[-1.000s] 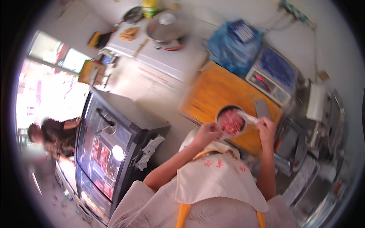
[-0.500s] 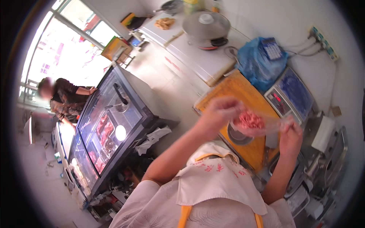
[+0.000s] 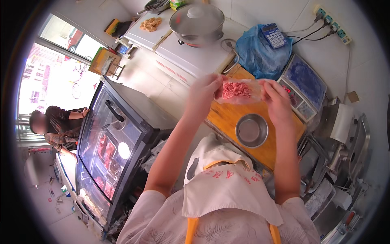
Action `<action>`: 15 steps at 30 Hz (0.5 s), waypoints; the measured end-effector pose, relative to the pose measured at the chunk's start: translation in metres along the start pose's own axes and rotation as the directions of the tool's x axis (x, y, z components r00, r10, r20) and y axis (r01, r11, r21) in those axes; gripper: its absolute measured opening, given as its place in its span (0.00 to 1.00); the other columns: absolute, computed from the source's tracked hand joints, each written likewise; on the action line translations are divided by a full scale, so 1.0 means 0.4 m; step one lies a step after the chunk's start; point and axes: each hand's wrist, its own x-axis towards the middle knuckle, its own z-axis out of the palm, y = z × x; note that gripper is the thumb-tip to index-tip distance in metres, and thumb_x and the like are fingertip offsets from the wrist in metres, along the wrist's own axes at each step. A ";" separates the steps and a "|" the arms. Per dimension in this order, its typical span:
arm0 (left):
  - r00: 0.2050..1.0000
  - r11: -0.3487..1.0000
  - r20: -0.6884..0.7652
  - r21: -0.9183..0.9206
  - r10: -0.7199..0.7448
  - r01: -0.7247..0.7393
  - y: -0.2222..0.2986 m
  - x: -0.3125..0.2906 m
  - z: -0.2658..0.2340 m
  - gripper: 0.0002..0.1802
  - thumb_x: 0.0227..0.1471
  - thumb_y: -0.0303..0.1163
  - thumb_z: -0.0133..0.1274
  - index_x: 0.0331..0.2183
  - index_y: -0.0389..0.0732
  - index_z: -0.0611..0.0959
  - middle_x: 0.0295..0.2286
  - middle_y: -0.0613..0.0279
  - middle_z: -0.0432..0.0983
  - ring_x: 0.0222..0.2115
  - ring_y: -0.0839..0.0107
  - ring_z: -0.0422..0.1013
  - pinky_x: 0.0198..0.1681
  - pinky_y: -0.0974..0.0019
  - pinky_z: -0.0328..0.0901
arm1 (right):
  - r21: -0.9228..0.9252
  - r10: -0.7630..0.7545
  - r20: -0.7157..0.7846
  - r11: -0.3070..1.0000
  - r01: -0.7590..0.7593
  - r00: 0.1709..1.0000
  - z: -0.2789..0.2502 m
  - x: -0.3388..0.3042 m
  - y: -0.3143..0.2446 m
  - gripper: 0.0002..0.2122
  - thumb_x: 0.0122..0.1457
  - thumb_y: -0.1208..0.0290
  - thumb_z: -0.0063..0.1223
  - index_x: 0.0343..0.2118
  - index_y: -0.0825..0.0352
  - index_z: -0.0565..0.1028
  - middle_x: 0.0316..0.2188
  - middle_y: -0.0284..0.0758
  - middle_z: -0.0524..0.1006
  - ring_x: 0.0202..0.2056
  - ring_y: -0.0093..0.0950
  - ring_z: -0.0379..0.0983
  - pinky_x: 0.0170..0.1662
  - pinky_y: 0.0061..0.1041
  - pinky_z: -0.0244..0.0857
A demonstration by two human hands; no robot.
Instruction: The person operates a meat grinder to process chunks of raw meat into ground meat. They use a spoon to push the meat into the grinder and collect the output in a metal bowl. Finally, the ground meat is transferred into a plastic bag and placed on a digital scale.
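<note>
Between my two hands a clear plastic bag (image 3: 250, 97) of pink minced meat (image 3: 236, 90) is stretched out above the wooden board. My left hand (image 3: 207, 91) is closed on one side of the bag, slightly blurred. On the opposite side my right hand (image 3: 276, 95) pinches the other end. Below the bag, a round metal bowl (image 3: 252, 130) rests on the wooden board (image 3: 227, 122); no meat shows inside it. Just beyond my right hand stands a scale (image 3: 302, 83) with a red lit display.
A blue plastic bag (image 3: 258, 53) with a calculator (image 3: 274, 35) on it lies behind the board. A lidded pan (image 3: 197, 26) stands on the white counter. Metal machinery (image 3: 341, 134) is at right. Left, a person (image 3: 61, 126) is behind a glass meat case (image 3: 111, 150).
Both hands have moved left and farther from me with the bag, which is now spread flatter between them. The metal bowl has come into fuller view.
</note>
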 end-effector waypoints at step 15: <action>0.984 0.984 0.031 0.033 -0.176 0.175 -0.057 0.107 -0.043 0.12 0.67 0.31 0.53 0.42 0.33 0.85 0.26 0.66 0.76 0.27 0.75 0.73 0.35 0.69 0.70 | -0.042 0.131 -0.149 0.990 -0.138 0.980 -0.045 0.084 0.105 0.09 0.73 0.69 0.52 0.42 0.70 0.79 0.26 0.24 0.72 0.25 0.16 0.67 0.32 0.20 0.65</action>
